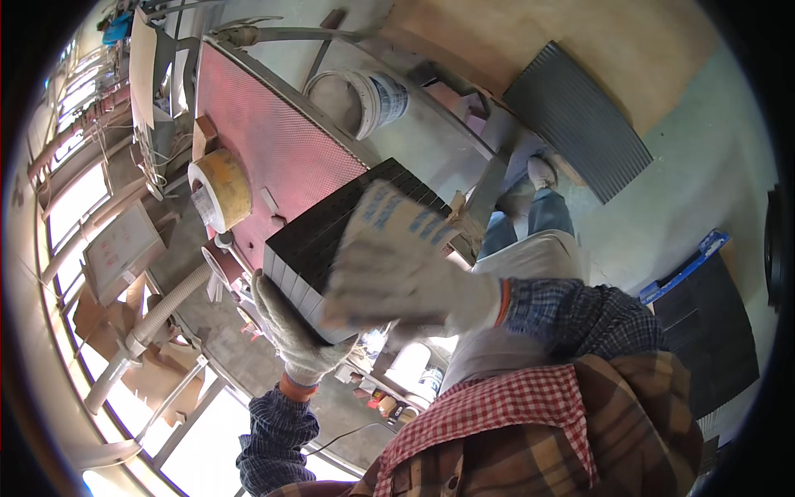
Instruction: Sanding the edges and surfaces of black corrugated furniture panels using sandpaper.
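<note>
A block of black slats or bars [310,232], packed tightly side by side with grey end faces, rests at the near end of a pink mesh-topped table [273,124]. My left hand [306,340], in a pale knit glove with an orange cuff, lies along the grey end faces, fingers stretched out. Across the top of the block is my right hand [397,265], in a pale glove with blue stripes. It is smeared by motion, but its fingers look straight and flat. Part of the block is hidden beneath it.
On the table stands a yellow-sided tape roll [230,189]. A white bucket [381,101] sits beyond the table's right edge. A ribbed dark sheet [580,116] lies at the far right, and a black panel with a blue edge [687,265] nearer. A flexible duct [178,300] runs at left.
</note>
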`<move>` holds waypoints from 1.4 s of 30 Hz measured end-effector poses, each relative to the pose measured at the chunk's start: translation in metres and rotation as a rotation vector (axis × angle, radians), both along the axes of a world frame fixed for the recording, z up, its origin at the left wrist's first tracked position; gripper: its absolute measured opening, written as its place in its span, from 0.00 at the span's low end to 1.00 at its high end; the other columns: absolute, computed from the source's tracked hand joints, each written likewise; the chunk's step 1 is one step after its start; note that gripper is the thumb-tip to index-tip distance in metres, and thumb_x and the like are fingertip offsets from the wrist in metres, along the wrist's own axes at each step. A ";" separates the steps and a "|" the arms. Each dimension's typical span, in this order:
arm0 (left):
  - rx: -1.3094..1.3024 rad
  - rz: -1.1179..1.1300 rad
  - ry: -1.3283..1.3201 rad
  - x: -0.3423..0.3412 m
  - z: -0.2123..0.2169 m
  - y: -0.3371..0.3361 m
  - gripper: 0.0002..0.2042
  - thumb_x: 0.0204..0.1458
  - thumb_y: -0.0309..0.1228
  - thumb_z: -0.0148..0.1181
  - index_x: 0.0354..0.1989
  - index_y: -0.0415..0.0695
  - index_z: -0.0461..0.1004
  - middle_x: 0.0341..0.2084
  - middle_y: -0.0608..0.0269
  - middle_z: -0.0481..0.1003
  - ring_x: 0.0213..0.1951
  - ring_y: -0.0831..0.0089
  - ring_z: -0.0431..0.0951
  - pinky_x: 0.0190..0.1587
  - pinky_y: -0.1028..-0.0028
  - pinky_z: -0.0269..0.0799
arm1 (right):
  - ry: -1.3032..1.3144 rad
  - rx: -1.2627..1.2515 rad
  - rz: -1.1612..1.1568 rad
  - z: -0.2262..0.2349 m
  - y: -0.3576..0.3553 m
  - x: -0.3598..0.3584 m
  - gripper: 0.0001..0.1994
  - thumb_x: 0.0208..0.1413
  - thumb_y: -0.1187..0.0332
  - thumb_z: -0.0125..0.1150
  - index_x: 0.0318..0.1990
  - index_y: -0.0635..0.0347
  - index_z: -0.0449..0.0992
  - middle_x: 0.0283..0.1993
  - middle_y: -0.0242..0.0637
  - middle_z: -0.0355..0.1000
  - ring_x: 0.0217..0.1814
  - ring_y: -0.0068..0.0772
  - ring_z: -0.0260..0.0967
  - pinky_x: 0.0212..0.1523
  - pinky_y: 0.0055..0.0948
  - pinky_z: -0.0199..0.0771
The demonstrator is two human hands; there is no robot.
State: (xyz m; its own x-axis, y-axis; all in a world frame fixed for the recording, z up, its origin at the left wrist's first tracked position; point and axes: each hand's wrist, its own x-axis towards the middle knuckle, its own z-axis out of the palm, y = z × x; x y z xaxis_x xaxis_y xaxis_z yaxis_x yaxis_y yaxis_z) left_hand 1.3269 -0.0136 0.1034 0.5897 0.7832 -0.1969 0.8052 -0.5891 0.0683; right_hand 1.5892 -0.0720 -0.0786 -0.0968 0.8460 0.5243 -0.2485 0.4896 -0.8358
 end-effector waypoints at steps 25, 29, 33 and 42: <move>0.020 -0.004 -0.005 -0.007 -0.002 0.000 0.73 0.47 0.77 0.70 0.85 0.30 0.41 0.82 0.26 0.47 0.81 0.27 0.50 0.79 0.33 0.51 | -0.036 -0.038 -0.140 0.004 -0.024 -0.047 0.28 0.71 0.49 0.58 0.72 0.53 0.77 0.71 0.47 0.74 0.76 0.56 0.68 0.78 0.58 0.64; 0.023 -0.007 -0.011 -0.007 -0.004 0.001 0.74 0.47 0.78 0.68 0.86 0.31 0.39 0.81 0.28 0.48 0.81 0.31 0.51 0.79 0.36 0.50 | 0.239 -0.487 -0.266 -0.059 -0.003 -0.011 0.29 0.80 0.49 0.51 0.74 0.63 0.73 0.71 0.51 0.74 0.74 0.56 0.70 0.76 0.52 0.66; 0.045 -0.034 -0.004 -0.003 -0.004 0.002 0.75 0.47 0.81 0.66 0.86 0.30 0.39 0.81 0.28 0.48 0.81 0.32 0.52 0.79 0.38 0.49 | 0.179 -0.583 -0.178 -0.016 -0.006 0.003 0.33 0.74 0.50 0.60 0.78 0.62 0.69 0.77 0.51 0.70 0.79 0.57 0.65 0.82 0.53 0.59; 0.002 -0.007 0.060 -0.007 0.003 0.003 0.75 0.47 0.78 0.69 0.86 0.32 0.36 0.83 0.29 0.45 0.83 0.32 0.47 0.81 0.37 0.47 | 0.142 -0.476 -0.064 -0.061 0.053 -0.018 0.28 0.78 0.53 0.55 0.77 0.60 0.72 0.83 0.52 0.64 0.87 0.50 0.57 0.87 0.53 0.50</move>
State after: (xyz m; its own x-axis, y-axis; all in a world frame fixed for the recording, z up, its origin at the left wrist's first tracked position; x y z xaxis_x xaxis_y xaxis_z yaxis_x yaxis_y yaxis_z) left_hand 1.3204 -0.0105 0.1061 0.5821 0.7796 -0.2309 0.8038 -0.5945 0.0191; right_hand 1.5717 -0.0193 -0.1397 0.0076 0.9966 0.0825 -0.3582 0.0797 -0.9302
